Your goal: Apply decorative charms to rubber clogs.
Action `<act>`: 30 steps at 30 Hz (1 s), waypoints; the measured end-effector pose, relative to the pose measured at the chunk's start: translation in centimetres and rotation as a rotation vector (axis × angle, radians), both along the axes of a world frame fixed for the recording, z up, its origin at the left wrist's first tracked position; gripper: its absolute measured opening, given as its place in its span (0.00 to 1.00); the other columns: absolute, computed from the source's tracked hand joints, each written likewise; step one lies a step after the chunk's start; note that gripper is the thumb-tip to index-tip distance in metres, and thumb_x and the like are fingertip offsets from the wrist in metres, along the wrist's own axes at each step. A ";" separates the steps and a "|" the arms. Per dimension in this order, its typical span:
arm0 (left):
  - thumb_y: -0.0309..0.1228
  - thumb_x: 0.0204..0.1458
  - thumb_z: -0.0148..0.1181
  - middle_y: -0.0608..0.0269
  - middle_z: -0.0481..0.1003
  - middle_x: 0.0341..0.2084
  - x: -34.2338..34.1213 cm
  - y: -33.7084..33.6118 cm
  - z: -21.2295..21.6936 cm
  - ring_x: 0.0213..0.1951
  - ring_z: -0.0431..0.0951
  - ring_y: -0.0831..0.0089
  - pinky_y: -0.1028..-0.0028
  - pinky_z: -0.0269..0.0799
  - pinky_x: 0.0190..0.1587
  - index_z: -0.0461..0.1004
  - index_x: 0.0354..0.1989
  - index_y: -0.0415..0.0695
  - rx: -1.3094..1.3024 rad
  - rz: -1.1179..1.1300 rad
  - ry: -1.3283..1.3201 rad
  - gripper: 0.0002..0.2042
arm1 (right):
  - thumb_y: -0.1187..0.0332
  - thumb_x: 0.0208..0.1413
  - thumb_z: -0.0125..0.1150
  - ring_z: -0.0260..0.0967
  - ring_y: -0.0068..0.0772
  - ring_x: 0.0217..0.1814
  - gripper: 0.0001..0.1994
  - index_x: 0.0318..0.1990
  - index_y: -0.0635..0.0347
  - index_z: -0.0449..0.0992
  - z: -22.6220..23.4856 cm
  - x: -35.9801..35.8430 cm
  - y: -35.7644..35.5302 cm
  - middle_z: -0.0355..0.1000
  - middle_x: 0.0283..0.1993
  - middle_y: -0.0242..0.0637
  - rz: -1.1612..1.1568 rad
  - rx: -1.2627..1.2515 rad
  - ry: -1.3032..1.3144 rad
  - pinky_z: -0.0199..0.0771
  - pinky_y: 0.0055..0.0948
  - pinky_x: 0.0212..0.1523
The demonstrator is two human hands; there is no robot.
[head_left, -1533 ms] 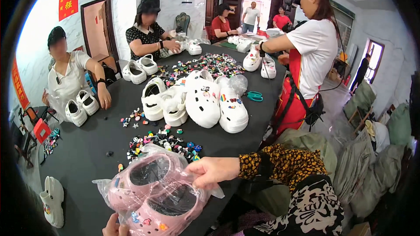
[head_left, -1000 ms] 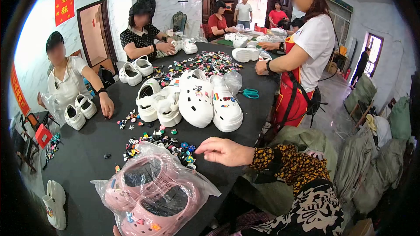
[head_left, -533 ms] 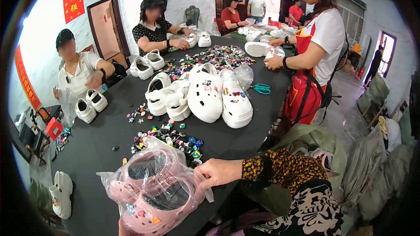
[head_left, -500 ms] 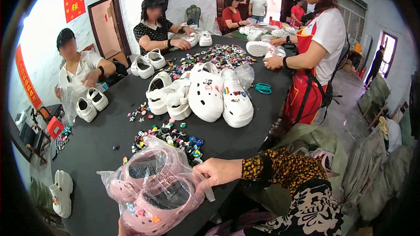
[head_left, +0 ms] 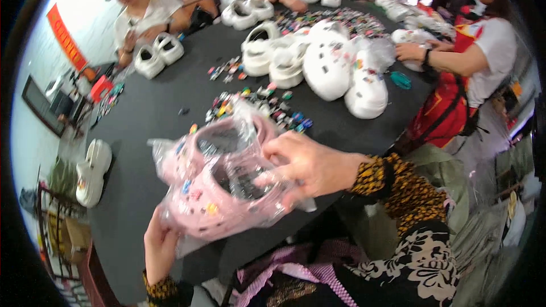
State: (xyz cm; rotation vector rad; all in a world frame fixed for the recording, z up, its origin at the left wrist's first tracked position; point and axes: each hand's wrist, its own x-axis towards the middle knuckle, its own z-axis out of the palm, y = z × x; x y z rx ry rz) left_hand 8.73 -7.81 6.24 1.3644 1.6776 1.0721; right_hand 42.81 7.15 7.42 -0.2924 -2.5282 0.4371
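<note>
A pair of pink clogs (head_left: 210,210) with small coloured charms lies inside a clear plastic bag (head_left: 162,153), above the near part of the black table. My left hand (head_left: 159,241) is closed on the bagged toe end at the lower left. At the heel end, my right hand (head_left: 315,165) grips the bag and the clogs' back edge, thumb toward the opening. Loose coloured shoe charms (head_left: 273,102) are heaped just beyond the clogs. Part of the left hand's fingers is hidden under the bag.
Large white clogs (head_left: 327,62) and smaller white pairs stand farther across the black table (head_left: 136,193). One white clog (head_left: 94,173) rests by the left edge. Teal scissors (head_left: 401,79) lie at right. Several people work round the table; a person in a red apron (head_left: 443,119) stands right.
The view has tilted and shifted, so the far table sits higher and farther right. My right hand has moved its fingers over the clogs' heels; my left hand now shows more at the toes.
</note>
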 end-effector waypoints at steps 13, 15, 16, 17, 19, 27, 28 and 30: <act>0.14 0.48 0.49 0.70 0.71 0.28 -4.2 -2.4 -1.6 0.30 0.70 0.84 0.83 0.65 0.35 0.57 0.64 0.36 0.000 0.146 -0.075 0.30 | 0.58 0.44 0.63 0.62 0.37 0.53 0.11 0.28 0.55 0.75 0.9 -1.0 0.3 0.71 0.37 0.34 -0.013 0.282 -0.189 0.57 0.38 0.57; 0.16 0.48 0.49 0.68 0.72 0.29 -6.8 -2.8 -2.3 0.31 0.71 0.82 0.82 0.67 0.37 0.57 0.63 0.34 0.004 0.192 0.004 0.29 | 0.58 0.43 0.64 0.62 0.34 0.54 0.10 0.25 0.53 0.73 1.4 -0.7 0.5 0.70 0.35 0.31 -0.016 0.287 -0.220 0.57 0.38 0.56; 0.16 0.48 0.49 0.68 0.72 0.29 -7.6 -3.0 -2.6 0.31 0.71 0.82 0.82 0.67 0.37 0.57 0.63 0.34 0.003 0.197 0.004 0.29 | 0.58 0.43 0.64 0.62 0.34 0.54 0.10 0.25 0.53 0.73 1.6 -0.6 0.6 0.70 0.35 0.31 -0.010 0.288 -0.219 0.57 0.38 0.56; 0.16 0.47 0.50 0.69 0.72 0.29 -8.2 -2.9 -3.0 0.31 0.71 0.82 0.83 0.66 0.36 0.58 0.63 0.34 -0.040 0.212 -0.026 0.29 | 0.58 0.42 0.64 0.62 0.34 0.54 0.10 0.27 0.53 0.73 1.9 -0.4 0.6 0.70 0.36 0.31 -0.013 0.284 -0.260 0.57 0.38 0.56; 0.18 0.47 0.53 0.68 0.71 0.32 -9.0 -3.1 -3.0 0.34 0.72 0.81 0.82 0.67 0.38 0.58 0.63 0.34 -0.132 0.196 -0.053 0.30 | 0.59 0.42 0.64 0.62 0.35 0.55 0.11 0.29 0.53 0.73 2.2 -0.6 0.6 0.69 0.37 0.31 -0.011 0.283 -0.304 0.57 0.38 0.56; 0.25 0.53 0.53 0.59 0.67 0.50 -10.5 -1.8 1.4 0.49 0.69 0.74 0.75 0.67 0.50 0.56 0.64 0.35 -0.102 -0.051 0.049 0.28 | 0.67 0.39 0.65 0.60 0.43 0.58 0.21 0.46 0.53 0.72 3.6 -3.9 0.1 0.63 0.55 0.42 -0.033 0.299 -0.488 0.63 0.40 0.54; 0.27 0.54 0.53 0.55 0.68 0.51 -10.4 -1.2 1.4 0.47 0.71 0.72 0.74 0.68 0.50 0.56 0.63 0.35 -0.089 -0.059 0.131 0.27 | 0.67 0.39 0.65 0.60 0.43 0.58 0.21 0.46 0.53 0.72 3.7 -4.3 0.0 0.63 0.55 0.42 -0.018 0.312 -0.498 0.63 0.40 0.54; 0.29 0.55 0.55 0.51 0.70 0.51 -11.1 -0.1 1.5 0.45 0.73 0.70 0.73 0.69 0.48 0.57 0.62 0.34 -0.079 -0.120 0.265 0.27 | 0.72 0.37 0.63 0.63 0.45 0.55 0.26 0.51 0.50 0.72 3.8 -5.6 -0.3 0.61 0.59 0.47 -0.015 0.272 -0.615 0.65 0.39 0.51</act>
